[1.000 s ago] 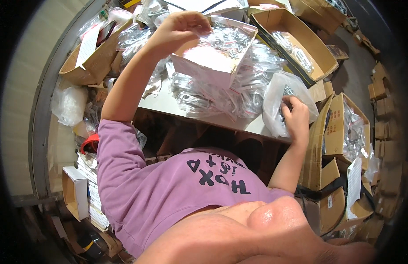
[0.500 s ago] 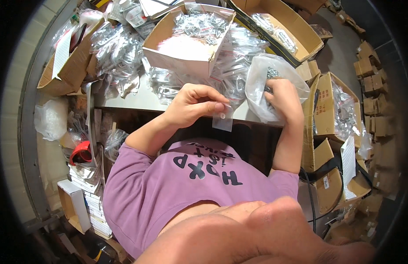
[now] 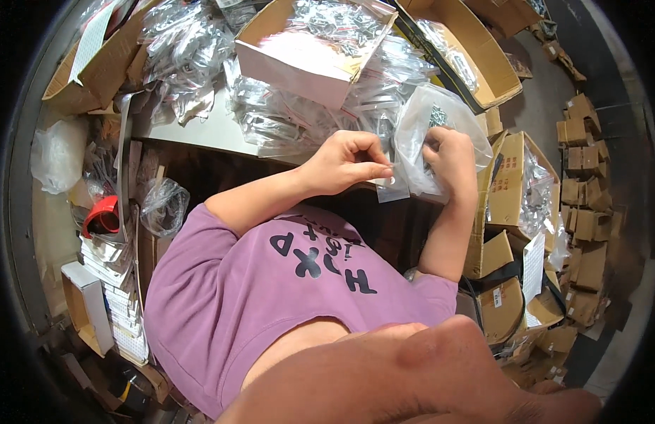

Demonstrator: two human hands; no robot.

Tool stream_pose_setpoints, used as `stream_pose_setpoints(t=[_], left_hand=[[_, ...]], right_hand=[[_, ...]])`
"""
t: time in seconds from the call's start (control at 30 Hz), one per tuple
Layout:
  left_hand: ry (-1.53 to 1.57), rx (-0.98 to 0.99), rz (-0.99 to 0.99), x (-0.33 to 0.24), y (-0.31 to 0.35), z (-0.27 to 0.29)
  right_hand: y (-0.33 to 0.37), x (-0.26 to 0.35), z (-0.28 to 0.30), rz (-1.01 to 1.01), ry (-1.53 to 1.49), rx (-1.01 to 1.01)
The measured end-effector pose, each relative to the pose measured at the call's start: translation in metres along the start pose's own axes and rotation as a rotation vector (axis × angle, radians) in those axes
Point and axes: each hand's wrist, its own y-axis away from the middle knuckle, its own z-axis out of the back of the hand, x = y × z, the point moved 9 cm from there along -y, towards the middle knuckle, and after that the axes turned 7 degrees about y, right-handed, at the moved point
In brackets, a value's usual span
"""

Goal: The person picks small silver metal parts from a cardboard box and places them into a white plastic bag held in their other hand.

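Left hand pinches packet at its four o'clock. Right hand in bag, packet's one o'clock — grip hidden, can't tell. Likely picking metal bits; next probably calls for steadying packet's mouth.

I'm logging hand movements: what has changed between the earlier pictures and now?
The left hand moved from the open white cardboard box toward the person, then right, close to the large translucent white plastic bag. It now pinches a small clear plastic bag not visible there a second ago. The right hand stayed at the large bag's mouth; the box stayed on the heap of clear plastic packets.
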Motion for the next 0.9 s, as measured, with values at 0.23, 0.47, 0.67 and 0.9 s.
stream_pose_setpoints(t=[0.23, 0.47, 0.67, 0.9], left_hand=[[-0.241, 0.030, -0.176, -0.019, -0.017, -0.016], [-0.378, 0.023, -0.162, -0.009, -0.026, -0.012], [-0.279, -0.019, -0.251, -0.023, -0.041, -0.012], [-0.209, 0.081, -0.252, -0.018, -0.063, -0.027]], right_hand=[[0.001, 0.012, 0.008, 0.038, 0.068, -0.108], [-0.004, 0.016, 0.000, -0.040, 0.225, 0.030], [0.001, -0.008, 0.008, -0.176, -0.020, -0.036], [0.014, -0.052, 0.018, -0.285, -0.809, -0.166]])
